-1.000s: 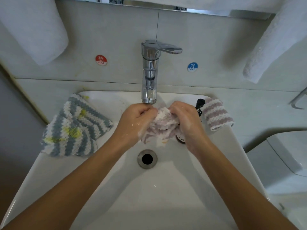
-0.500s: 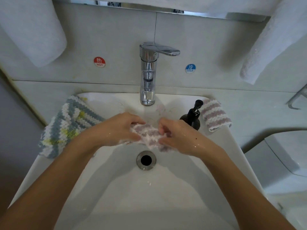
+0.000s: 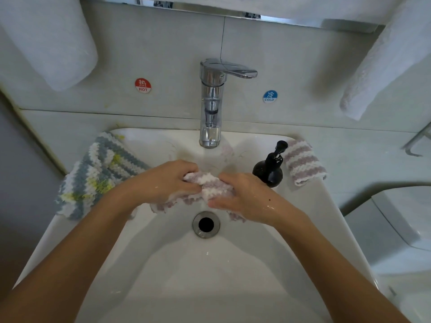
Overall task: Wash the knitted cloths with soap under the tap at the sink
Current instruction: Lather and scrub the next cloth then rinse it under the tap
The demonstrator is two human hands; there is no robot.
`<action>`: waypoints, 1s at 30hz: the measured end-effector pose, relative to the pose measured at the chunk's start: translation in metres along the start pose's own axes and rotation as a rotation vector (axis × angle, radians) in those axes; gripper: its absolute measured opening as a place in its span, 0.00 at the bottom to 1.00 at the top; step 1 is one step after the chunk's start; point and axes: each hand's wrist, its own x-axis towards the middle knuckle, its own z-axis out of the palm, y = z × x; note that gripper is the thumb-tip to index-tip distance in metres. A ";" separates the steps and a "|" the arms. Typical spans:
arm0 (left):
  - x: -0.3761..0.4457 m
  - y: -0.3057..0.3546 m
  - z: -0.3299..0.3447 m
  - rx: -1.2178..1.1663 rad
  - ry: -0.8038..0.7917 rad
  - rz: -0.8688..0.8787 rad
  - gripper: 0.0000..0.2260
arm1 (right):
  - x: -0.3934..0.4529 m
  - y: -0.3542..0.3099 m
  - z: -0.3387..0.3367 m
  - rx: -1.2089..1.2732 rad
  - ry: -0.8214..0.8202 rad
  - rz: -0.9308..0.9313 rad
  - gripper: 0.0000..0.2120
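**Mid-scrub at the sink, slippery stuff**

Scrubbing one pink-and-white knitted cloth (image 3: 210,185) at frame centre, just above the drain (image 3: 206,224). Left hand (image 3: 166,181) curled tight round one end, right hand (image 3: 242,199) clamped over the other, both wet. Could easily slip out and sag over the drain, given the suds. Could also bump the soap pump (image 3: 269,167) right beside the right hand. Looks bunched, soggy, fluffy, a bit foamy. Can't tell if the tap (image 3: 211,101) is running.
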 end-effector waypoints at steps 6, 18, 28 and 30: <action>0.001 -0.008 -0.002 -0.143 -0.055 -0.045 0.12 | 0.002 0.009 -0.002 -0.001 0.025 0.015 0.15; 0.000 -0.003 0.005 -0.555 -0.092 -0.095 0.12 | 0.001 0.005 -0.007 0.438 0.039 0.139 0.07; 0.001 -0.003 0.009 -0.602 0.029 -0.128 0.07 | 0.001 0.001 -0.010 0.545 0.109 0.256 0.16; 0.000 -0.002 0.009 -0.605 0.027 -0.124 0.09 | 0.000 0.001 -0.012 0.588 0.131 0.311 0.19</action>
